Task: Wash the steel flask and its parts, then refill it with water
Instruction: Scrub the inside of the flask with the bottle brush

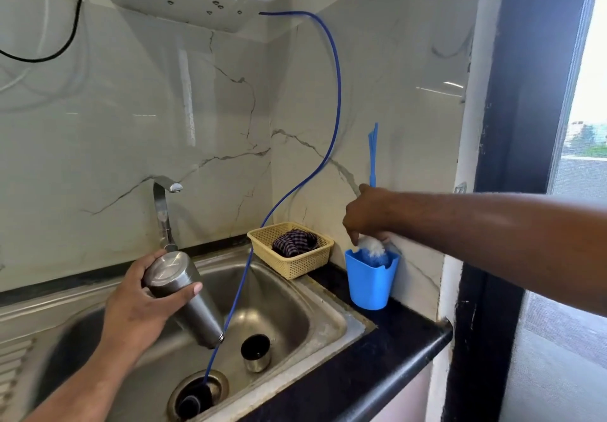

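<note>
Left grip (134, 306) holds flask (200, 316); right grip (368, 214) holds brush (371, 245) in blue cup (369, 287).

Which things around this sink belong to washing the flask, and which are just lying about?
For the job: steel flask in the left hand; flask cap in the sink; bottle brush gripped by the right hand; tap.
Lying about: yellow basket with checked cloth; blue cup; blue tube; black cable.

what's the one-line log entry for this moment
left hand: holds flask mouth-down over sink | right hand: grips brush at blue cup | cap: in basin
</note>
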{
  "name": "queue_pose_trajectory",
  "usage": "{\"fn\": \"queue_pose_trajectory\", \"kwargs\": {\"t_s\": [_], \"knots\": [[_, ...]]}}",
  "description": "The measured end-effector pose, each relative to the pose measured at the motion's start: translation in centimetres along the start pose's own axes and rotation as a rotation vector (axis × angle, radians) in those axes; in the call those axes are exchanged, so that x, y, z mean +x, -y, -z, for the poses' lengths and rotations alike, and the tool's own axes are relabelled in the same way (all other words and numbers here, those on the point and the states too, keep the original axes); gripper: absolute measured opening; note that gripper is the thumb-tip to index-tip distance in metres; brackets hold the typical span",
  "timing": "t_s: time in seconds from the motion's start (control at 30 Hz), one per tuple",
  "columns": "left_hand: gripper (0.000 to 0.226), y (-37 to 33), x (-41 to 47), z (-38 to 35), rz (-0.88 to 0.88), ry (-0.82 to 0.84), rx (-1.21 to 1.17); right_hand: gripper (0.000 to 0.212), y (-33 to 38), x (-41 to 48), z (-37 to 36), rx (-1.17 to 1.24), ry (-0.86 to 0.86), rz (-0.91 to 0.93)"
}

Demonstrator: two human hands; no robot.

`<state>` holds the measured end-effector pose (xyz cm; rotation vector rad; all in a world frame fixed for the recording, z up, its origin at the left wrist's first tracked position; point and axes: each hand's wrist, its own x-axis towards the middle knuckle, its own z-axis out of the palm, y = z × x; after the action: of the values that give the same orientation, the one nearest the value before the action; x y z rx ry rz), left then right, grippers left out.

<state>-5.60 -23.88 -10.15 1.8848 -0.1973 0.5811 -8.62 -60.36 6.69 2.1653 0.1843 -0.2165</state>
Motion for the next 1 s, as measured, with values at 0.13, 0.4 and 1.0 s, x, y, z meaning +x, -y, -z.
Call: {"fn": "queue_pose_trajectory", "kwargs": {"t_s": [0.13, 0.4, 1.0], "knots": [[0.089, -0.3, -0.3, -0.1, -0.002, 0.011, 0.032, 0.067, 0.4, 0.0, -0.2, -0.053, 0.013, 0.013], [0.088, -0.3, -0.7, -0.1, 0.011, 0.02, 0.093, 0.073, -3.3, -1.6, 2.3, -0.03, 0.004, -0.063], [0.085, 1.3, 0.5, 1.2, 0.069, -0.1, -0.066, 0.066, 1.9, 2.3, 14.1, 0.729, -0.617, 0.034]]}}
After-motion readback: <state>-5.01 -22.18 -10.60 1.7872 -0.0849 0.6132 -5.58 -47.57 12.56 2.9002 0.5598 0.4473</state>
